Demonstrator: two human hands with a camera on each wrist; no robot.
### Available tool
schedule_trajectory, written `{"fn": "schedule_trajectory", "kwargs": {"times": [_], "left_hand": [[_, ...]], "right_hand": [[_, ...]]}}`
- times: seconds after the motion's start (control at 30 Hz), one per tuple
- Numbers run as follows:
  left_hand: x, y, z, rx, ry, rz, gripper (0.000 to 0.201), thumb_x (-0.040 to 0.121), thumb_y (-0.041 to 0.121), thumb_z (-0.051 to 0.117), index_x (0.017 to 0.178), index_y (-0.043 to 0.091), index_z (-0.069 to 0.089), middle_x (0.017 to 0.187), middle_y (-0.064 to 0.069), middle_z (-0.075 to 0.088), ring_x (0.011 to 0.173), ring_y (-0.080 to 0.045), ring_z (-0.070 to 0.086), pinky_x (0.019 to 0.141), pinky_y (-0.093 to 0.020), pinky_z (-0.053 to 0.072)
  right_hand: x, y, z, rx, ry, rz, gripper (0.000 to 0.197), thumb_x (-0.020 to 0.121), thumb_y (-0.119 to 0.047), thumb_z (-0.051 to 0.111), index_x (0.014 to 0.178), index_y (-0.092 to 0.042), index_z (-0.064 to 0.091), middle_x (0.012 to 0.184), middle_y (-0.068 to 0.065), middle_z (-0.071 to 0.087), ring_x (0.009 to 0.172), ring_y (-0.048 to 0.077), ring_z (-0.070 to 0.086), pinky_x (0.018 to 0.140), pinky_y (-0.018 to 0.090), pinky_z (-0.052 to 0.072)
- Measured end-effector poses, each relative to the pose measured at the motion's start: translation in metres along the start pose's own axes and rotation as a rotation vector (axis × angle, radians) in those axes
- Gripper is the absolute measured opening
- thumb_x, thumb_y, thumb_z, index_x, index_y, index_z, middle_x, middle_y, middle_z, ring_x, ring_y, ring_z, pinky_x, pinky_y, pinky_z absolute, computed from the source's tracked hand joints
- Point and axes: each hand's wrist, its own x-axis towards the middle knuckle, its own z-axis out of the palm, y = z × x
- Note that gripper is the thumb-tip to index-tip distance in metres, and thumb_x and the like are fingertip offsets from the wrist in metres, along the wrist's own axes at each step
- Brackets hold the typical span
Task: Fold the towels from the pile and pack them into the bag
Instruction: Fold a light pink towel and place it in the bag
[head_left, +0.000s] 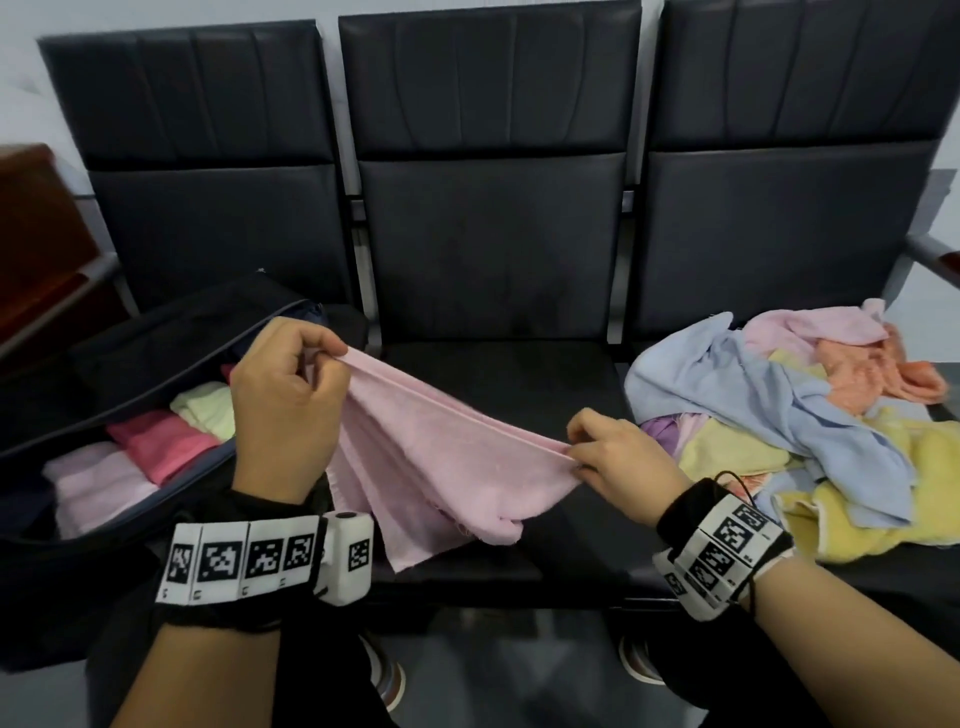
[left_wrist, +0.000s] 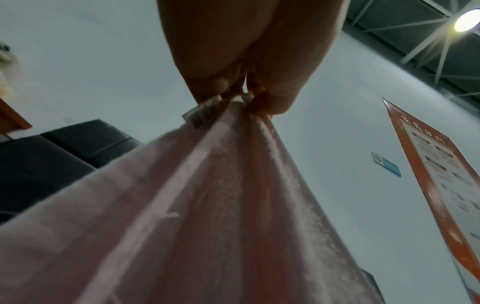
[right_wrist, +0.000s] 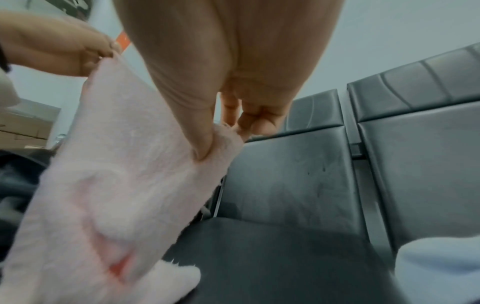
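My left hand (head_left: 283, 410) and right hand (head_left: 618, 457) each pinch a top corner of the pink towel (head_left: 441, 457) above the middle seat (head_left: 498, 374), several folded in the bag (head_left: 130, 364), the pile (head_left: 795, 431) still waiting.

A row of three black padded seats (head_left: 493, 223) stands against a pale wall (left_wrist: 78, 61), a tall orange poster (left_wrist: 441, 174) hangs there, one round ceiling lamp (left_wrist: 466, 20) lit above

The pink towel (head_left: 441, 457) is soft, fuzzy terry cloth; the chairs (head_left: 493, 218) are smooth, faintly glossy black leatherette.
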Motion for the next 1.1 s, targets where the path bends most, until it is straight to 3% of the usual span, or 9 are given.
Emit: {"fn": "schedule_trajectory", "kwargs": {"times": [0.13, 0.23, 0.37, 0.53, 0.73, 0.87, 0.9, 1.0, 1.1], "left_hand": [[0.013, -0.005, -0.011, 0.087, 0.001, 0.031, 0.022, 0.077, -0.007, 0.052, 0.081, 0.011, 0.064, 0.082, 0.003, 0.06, 0.071, -0.001, 0.052, 0.069, -0.017, 0.041], [0.026, -0.009, -0.016, 0.151, 0.006, 0.009, 0.022, 0.077, -0.008, 0.054, 0.082, 0.01, 0.065, 0.084, 0.0, 0.062, 0.071, -0.007, 0.051, 0.072, -0.023, 0.042], [0.036, -0.015, -0.015, 0.204, 0.0, -0.033, 0.02, 0.076, -0.007, 0.056, 0.079, 0.011, 0.065, 0.081, 0.0, 0.061, 0.072, -0.008, 0.049, 0.069, -0.016, 0.036], [0.041, -0.021, -0.019, 0.226, 0.069, -0.057, 0.02, 0.075, -0.005, 0.057, 0.078, 0.013, 0.064, 0.079, 0.001, 0.06, 0.073, -0.006, 0.048, 0.072, -0.017, 0.033], [0.038, -0.017, -0.024, 0.216, 0.047, -0.067, 0.022, 0.078, -0.005, 0.059, 0.077, 0.017, 0.062, 0.08, 0.004, 0.059, 0.073, -0.008, 0.05, 0.07, -0.018, 0.036], [0.035, -0.006, -0.032, 0.201, 0.07, -0.054, 0.021, 0.077, -0.006, 0.059, 0.078, 0.015, 0.062, 0.079, 0.003, 0.059, 0.071, -0.006, 0.048, 0.069, -0.002, 0.035], [0.034, -0.002, -0.036, 0.197, 0.078, -0.048, 0.02, 0.078, -0.006, 0.059, 0.078, 0.014, 0.062, 0.079, 0.001, 0.06, 0.071, -0.007, 0.048, 0.07, -0.004, 0.036], [0.036, 0.011, -0.051, 0.164, 0.119, -0.044, 0.017, 0.079, -0.003, 0.057, 0.08, 0.012, 0.063, 0.08, -0.002, 0.062, 0.072, -0.016, 0.053, 0.072, -0.025, 0.043], [0.043, 0.017, -0.064, 0.088, 0.191, -0.034, 0.019, 0.078, 0.003, 0.053, 0.08, 0.02, 0.061, 0.075, 0.005, 0.059, 0.068, -0.005, 0.053, 0.067, -0.018, 0.043]], "right_hand": [[0.012, 0.009, -0.03, 0.027, 0.089, -0.005, 0.01, 0.087, -0.013, 0.068, 0.089, -0.015, 0.078, 0.099, 0.0, 0.071, 0.083, 0.022, 0.054, 0.073, 0.038, 0.048], [0.023, 0.016, -0.057, 0.11, 0.341, 0.042, 0.005, 0.081, -0.011, 0.078, 0.083, -0.016, 0.079, 0.088, -0.005, 0.074, 0.08, 0.022, 0.051, 0.07, 0.043, 0.049], [0.036, 0.015, -0.094, 0.123, 0.577, 0.107, 0.007, 0.078, -0.015, 0.082, 0.081, -0.021, 0.08, 0.087, -0.011, 0.074, 0.086, 0.017, 0.049, 0.075, 0.042, 0.045], [0.041, 0.013, -0.125, 0.143, 0.555, 0.052, 0.006, 0.084, -0.012, 0.075, 0.085, -0.018, 0.078, 0.09, -0.008, 0.072, 0.09, 0.02, 0.056, 0.078, 0.036, 0.044], [0.03, 0.009, -0.131, 0.429, 0.608, 0.158, 0.008, 0.081, -0.009, 0.078, 0.079, -0.016, 0.076, 0.081, -0.006, 0.072, 0.07, 0.01, 0.061, 0.067, 0.015, 0.045], [0.019, 0.001, -0.137, 0.576, 0.615, 0.2, 0.012, 0.087, -0.01, 0.072, 0.083, -0.021, 0.075, 0.082, -0.008, 0.072, 0.074, 0.014, 0.065, 0.074, 0.038, 0.056], [0.016, -0.003, -0.14, 0.608, 0.624, 0.202, 0.012, 0.087, -0.01, 0.071, 0.083, -0.021, 0.075, 0.08, -0.009, 0.072, 0.074, 0.016, 0.066, 0.074, 0.043, 0.057], [0.008, -0.012, -0.156, 0.753, 0.732, 0.168, 0.013, 0.084, -0.009, 0.075, 0.083, -0.022, 0.076, 0.078, -0.004, 0.073, 0.074, 0.019, 0.068, 0.07, 0.051, 0.059], [0.006, -0.015, -0.173, 0.811, 0.819, 0.116, 0.012, 0.08, -0.021, 0.078, 0.09, -0.028, 0.076, 0.08, -0.001, 0.073, 0.07, 0.021, 0.067, 0.061, 0.046, 0.06]]}}
